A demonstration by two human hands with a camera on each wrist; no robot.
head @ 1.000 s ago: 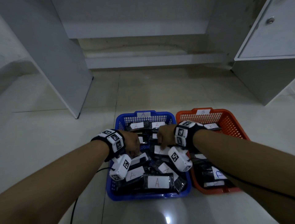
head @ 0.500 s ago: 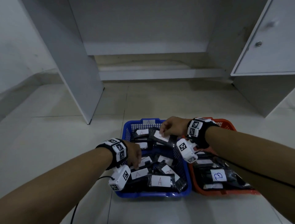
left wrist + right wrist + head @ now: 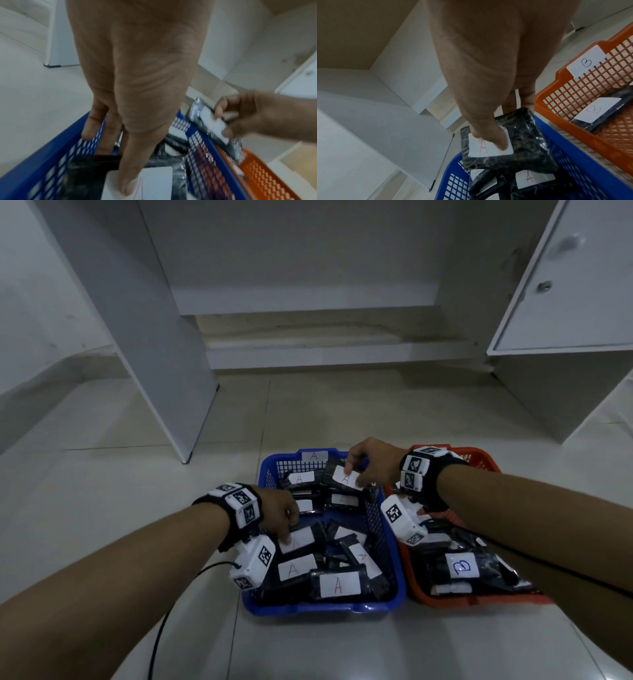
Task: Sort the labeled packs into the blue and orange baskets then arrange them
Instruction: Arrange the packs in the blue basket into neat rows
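**Both hands in the blue basket, right hand lifting an "A" pack**

Two mesh baskets stand side by side on the tiled floor (image 3: 308, 412), touching along their long sides: the blue basket (image 3: 390, 556) on the left and the orange basket (image 3: 486, 463) on the right. The blue one carries a white tag marked "A" (image 3: 314, 455) on its far rim, the orange one a tag marked "B" (image 3: 586, 62).

The right hand (image 3: 371, 462) is at the far end of the blue basket. Its fingers (image 3: 489, 134) are curled round a black pack (image 3: 522, 136) with a white "A" label, thumb pressed on the label and the other fingers underneath; the pack is raised and tilted above the packs lying below it, close to the wall shared with the orange basket.

The left hand (image 3: 279, 511) reaches down into the near left part of the blue basket. Its thumb (image 3: 130, 180) presses on the white label of another pack (image 3: 301, 537) lying there; whether the remaining fingers grip this pack cannot be told.

More black packs labelled "A" (image 3: 339, 583) lie jumbled across the blue basket. The orange basket holds black packs too, one near the front showing a "B" label (image 3: 462, 566).

A white cabinet panel (image 3: 147, 337) stands on the floor to the left, and a white cupboard with a door (image 3: 575, 302) to the right.
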